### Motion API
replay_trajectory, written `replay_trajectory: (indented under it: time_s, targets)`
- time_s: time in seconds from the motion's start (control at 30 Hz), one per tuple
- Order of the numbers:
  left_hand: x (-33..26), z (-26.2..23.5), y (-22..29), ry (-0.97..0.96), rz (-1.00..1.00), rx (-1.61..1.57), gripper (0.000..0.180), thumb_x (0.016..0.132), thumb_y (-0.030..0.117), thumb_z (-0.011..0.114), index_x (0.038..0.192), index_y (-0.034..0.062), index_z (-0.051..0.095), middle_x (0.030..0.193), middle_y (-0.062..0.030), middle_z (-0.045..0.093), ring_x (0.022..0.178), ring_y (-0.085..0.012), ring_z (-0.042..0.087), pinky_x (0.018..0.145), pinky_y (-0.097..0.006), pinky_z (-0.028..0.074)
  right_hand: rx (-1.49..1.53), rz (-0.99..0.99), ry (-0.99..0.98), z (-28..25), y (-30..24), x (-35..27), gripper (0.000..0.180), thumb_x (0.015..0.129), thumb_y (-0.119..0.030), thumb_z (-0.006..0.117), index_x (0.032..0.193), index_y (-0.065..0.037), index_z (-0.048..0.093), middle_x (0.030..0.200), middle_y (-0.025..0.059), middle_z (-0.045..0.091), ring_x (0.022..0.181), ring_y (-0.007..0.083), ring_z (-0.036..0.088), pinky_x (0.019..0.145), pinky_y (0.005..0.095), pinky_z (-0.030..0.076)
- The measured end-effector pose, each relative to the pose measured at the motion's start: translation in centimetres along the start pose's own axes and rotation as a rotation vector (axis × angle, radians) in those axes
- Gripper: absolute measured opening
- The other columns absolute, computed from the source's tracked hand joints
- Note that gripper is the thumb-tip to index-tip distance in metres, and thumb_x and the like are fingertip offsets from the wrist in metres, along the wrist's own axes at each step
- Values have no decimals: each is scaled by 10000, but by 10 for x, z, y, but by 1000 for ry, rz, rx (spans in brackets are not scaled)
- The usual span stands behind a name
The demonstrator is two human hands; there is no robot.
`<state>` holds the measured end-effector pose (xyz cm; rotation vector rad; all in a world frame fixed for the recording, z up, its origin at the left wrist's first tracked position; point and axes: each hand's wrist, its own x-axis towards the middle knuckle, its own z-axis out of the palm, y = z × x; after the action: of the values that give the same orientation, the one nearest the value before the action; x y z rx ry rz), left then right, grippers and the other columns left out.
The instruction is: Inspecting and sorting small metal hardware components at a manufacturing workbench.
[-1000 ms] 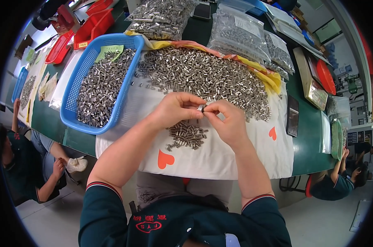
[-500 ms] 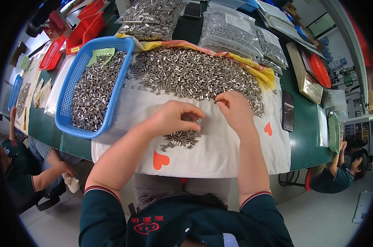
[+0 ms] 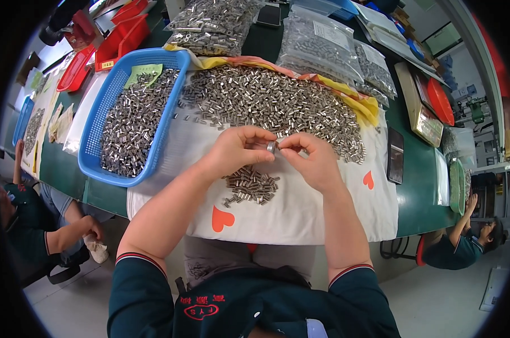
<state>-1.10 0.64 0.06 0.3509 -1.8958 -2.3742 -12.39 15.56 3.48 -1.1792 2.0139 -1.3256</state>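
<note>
Between the thumb and fingers of my left hand (image 3: 235, 151) is a small shiny metal ring (image 3: 272, 147), held on edge above the white cloth (image 3: 300, 219). My right hand (image 3: 316, 162) comes to the ring's right side, thumb and forefinger pinched on a small metal piece that the fingertips mostly hide. Whether that piece is inside the ring or only against it, I cannot tell. Just below my left hand lies a small heap of short metal cylinders (image 3: 252, 186). A much larger heap of similar cylinders (image 3: 277, 101) spreads across the cloth beyond both hands.
A blue perforated basket (image 3: 85, 152) full of cylinders stands at the left. Bags of metal parts (image 3: 320, 42) lie behind the large heap, and a dark phone (image 3: 395, 155) lies right of the cloth. Red trays (image 3: 120, 42) sit far left. Other people sit on both sides.
My right hand has moved left from the near edge of the large heap to the ring, carrying a small piece. My left hand has risen slightly, still holding the ring.
</note>
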Motion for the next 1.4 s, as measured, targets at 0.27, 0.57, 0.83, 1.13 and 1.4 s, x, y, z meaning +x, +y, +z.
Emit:
replay_trajectory:
  time_s: [0.27,0.57,0.83,1.13,1.4]
  targets:
    - [4,1,-1,28,53,113,318,702,41,693,998,-14,591,852,-32,608,750,-76,559,674,-208,465,-124,-58,11,4,-2,-3,87,700,-54,617,784,-33,605,739,51,601,677,147,572,621,269,457]
    - [-7,-14,-18,162,66,99,335,669,-109,624,989,-20,580,849,-45,604,735,-91,561,659,-209,467,-293,-373,245,32,11,1,44,663,-85,591,669,-55,559,677,85,559,686,265,542,651,367,441]
    - [0,-8,-16,-42,55,-28,359,654,-76,670,995,-17,573,886,-50,612,774,-109,575,708,-225,476,-66,-173,-81,-5,9,-6,121,652,-148,629,716,-57,582,673,88,577,638,264,563,601,372,441]
    - [-6,4,5,-141,-72,318,336,655,43,730,966,5,607,809,-8,604,727,-67,549,654,-193,445,-723,62,24,-42,28,-9,107,646,-118,624,741,-75,598,714,111,595,710,295,574,625,396,450]
    - [-9,3,6,-270,-91,303,312,673,78,729,958,20,615,806,-6,614,695,-50,519,647,-201,444,-713,110,27,-31,26,-1,72,666,-96,597,723,-51,594,695,103,579,693,269,560,625,368,436]
